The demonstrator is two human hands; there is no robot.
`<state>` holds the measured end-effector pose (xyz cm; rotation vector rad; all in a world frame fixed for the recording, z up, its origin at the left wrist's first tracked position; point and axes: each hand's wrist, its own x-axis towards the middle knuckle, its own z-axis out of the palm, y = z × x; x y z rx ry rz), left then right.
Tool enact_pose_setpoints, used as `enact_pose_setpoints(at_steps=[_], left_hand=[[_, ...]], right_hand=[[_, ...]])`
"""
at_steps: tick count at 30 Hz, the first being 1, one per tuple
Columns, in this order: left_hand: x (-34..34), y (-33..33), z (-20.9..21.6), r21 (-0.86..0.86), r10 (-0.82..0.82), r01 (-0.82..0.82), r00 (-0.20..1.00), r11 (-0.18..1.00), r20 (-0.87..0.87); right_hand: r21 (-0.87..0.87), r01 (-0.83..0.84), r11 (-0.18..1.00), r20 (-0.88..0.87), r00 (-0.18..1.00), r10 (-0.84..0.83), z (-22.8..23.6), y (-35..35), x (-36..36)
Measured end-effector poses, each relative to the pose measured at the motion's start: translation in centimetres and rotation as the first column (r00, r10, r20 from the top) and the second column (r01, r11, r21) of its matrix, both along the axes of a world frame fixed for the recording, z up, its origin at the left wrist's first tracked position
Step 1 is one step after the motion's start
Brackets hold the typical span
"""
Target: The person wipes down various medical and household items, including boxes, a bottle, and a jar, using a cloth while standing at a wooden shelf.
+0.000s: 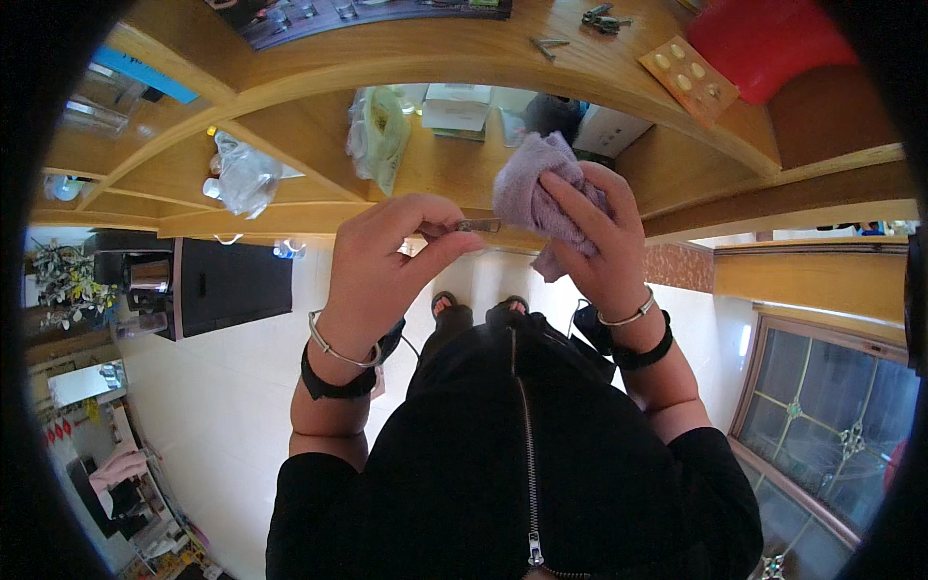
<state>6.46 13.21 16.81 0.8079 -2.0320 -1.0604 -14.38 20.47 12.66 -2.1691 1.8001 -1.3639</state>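
Note:
My left hand pinches a small flat metal piece between thumb and curled fingers; its exact kind is too small to make out. Just to the right, my right hand is closed on a bunched lilac cloth, with one end hanging below the fingers. Cloth and metal piece are close together but seem apart. Both hands are in front of the wooden shelf unit. On its top board lie some small metal pieces and a small cluster of metal items.
A blister pack and a red object lie at the top right. Below are a green-tinted plastic bag, a white box and a clear plastic bag. A black cabinet stands left, a glass-paned door right.

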Motion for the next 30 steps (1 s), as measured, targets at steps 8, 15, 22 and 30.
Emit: enact_pose_setpoints(at_steps=[8,15,22,30], left_hand=[[-0.2,-0.5,-2.8,0.260,-0.069,0.113,0.982,0.959,-0.173],[-2.0,-3.9,-14.0,0.472,0.139,-0.139,0.990,0.871,0.036],[-3.3,-8.5,-19.1,-0.016,0.391,-0.408,0.862,0.913,0.324],[-3.7,-7.8,-19.1,-0.486,0.517,-0.329,0.790,0.810,0.328]], right_hand=[[0.026,-0.048,0.998,-0.064,0.997,0.050,-2.4,-1.0,0.5],[0.234,-0.029,0.972,0.347,0.936,-0.056,-6.2,0.1,-1.0],[0.344,-0.214,0.914,0.426,0.903,0.052,-6.9,1.3,0.0],[0.375,-0.243,0.895,0.411,0.908,0.074,-6.9,1.4,-0.8]])
